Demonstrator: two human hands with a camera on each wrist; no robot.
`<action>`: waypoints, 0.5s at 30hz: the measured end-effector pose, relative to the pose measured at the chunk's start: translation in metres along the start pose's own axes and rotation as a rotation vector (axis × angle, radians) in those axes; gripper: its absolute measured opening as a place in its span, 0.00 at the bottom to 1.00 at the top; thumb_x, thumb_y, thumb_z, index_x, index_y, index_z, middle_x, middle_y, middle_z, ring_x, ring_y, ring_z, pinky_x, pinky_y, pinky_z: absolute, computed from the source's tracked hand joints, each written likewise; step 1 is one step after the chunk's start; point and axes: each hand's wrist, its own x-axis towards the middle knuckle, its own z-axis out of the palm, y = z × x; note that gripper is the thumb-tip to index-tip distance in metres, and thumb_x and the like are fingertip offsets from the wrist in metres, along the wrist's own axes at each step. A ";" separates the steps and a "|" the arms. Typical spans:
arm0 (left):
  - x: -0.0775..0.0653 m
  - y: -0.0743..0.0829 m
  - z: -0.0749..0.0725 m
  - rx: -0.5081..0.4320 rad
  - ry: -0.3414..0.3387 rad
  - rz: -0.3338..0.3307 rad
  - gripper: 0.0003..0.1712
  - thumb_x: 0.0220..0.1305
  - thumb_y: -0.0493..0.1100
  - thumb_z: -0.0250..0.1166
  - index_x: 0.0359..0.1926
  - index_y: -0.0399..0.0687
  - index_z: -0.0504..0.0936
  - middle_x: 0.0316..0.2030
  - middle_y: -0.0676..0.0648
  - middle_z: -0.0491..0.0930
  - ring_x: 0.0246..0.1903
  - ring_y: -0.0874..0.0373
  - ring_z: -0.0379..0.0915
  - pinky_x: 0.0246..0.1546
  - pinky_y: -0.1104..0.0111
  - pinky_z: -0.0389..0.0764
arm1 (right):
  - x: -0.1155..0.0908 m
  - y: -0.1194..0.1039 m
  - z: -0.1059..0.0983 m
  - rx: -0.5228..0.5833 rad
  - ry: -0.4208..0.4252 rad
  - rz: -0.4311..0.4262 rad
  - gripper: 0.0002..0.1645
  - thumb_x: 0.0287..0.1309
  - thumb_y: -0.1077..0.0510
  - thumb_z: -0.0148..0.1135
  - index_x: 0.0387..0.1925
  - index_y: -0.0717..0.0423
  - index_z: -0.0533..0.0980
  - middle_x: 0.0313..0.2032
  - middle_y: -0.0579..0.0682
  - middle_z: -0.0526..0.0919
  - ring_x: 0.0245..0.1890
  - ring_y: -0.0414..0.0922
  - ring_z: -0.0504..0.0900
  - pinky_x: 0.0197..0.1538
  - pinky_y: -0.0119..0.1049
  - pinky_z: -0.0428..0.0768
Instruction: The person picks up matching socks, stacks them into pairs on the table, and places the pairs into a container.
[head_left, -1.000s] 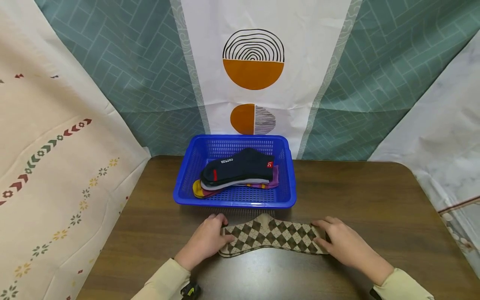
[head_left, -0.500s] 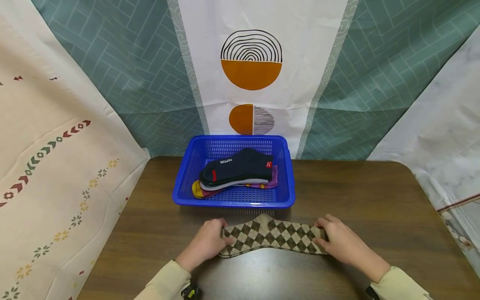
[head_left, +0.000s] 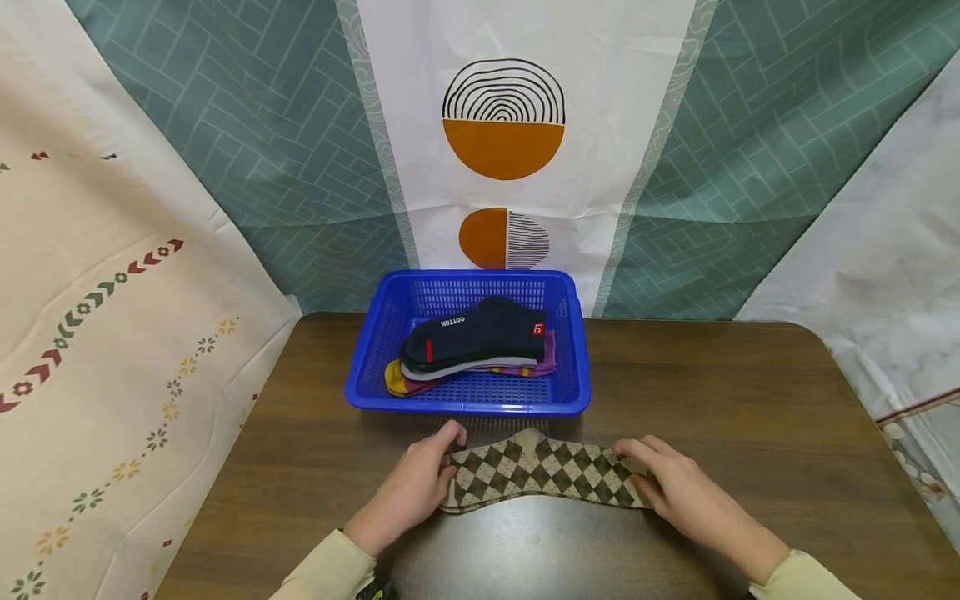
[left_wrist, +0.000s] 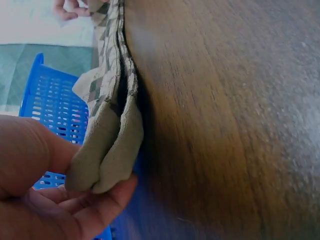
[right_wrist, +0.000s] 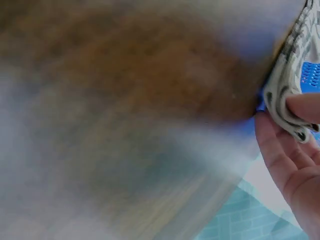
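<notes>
A pair of beige and brown argyle socks (head_left: 528, 471) lies flat across the table in front of the basket, one sock on top of the other, heels toward the basket. At the toe end, my left hand (head_left: 408, 483) pinches both layers; in the left wrist view the thumb (left_wrist: 62, 150) is on one side and the fingers (left_wrist: 107, 205) are under the two toes. My right hand (head_left: 678, 483) grips the cuff end. The right wrist view shows its thumb (right_wrist: 305, 106) against the folded cuff layers (right_wrist: 280, 100), with the fingers beneath.
Behind the argyle socks stands a blue plastic basket (head_left: 468, 408). Inside it, black socks (head_left: 480, 333) lie over white, yellow and purple ones. The brown wooden table (head_left: 712, 375) meets patterned cloth hangings (head_left: 315, 167) at its back and left.
My left index finger has lifted and straightened slightly at the toe end. The right fingers have shifted a little inward at the cuff. The socks stay almost in place.
</notes>
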 end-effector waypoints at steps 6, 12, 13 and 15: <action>-0.002 -0.001 0.001 0.015 0.065 0.080 0.16 0.52 0.26 0.58 0.26 0.53 0.81 0.26 0.56 0.78 0.31 0.65 0.74 0.34 0.71 0.77 | -0.004 0.000 0.002 0.004 0.032 -0.071 0.27 0.43 0.73 0.66 0.42 0.41 0.81 0.44 0.45 0.73 0.35 0.34 0.75 0.30 0.19 0.73; -0.004 0.000 0.003 0.018 0.047 0.018 0.08 0.53 0.32 0.62 0.28 0.48 0.85 0.29 0.54 0.81 0.33 0.63 0.77 0.35 0.71 0.78 | -0.008 -0.003 0.003 -0.037 0.036 -0.036 0.19 0.42 0.72 0.66 0.36 0.48 0.83 0.47 0.49 0.78 0.40 0.39 0.80 0.35 0.22 0.78; -0.004 0.000 0.003 0.014 0.039 0.004 0.05 0.53 0.34 0.64 0.28 0.48 0.84 0.29 0.53 0.81 0.32 0.63 0.76 0.34 0.71 0.78 | -0.009 -0.004 0.003 -0.035 0.032 -0.019 0.18 0.43 0.70 0.67 0.37 0.48 0.83 0.47 0.48 0.78 0.39 0.38 0.80 0.35 0.23 0.78; -0.005 0.001 0.003 0.015 0.026 -0.015 0.03 0.50 0.37 0.67 0.29 0.47 0.84 0.31 0.53 0.81 0.32 0.63 0.75 0.34 0.70 0.77 | -0.009 -0.006 0.004 -0.030 0.023 0.017 0.16 0.45 0.66 0.68 0.39 0.49 0.82 0.46 0.45 0.78 0.39 0.36 0.80 0.35 0.24 0.78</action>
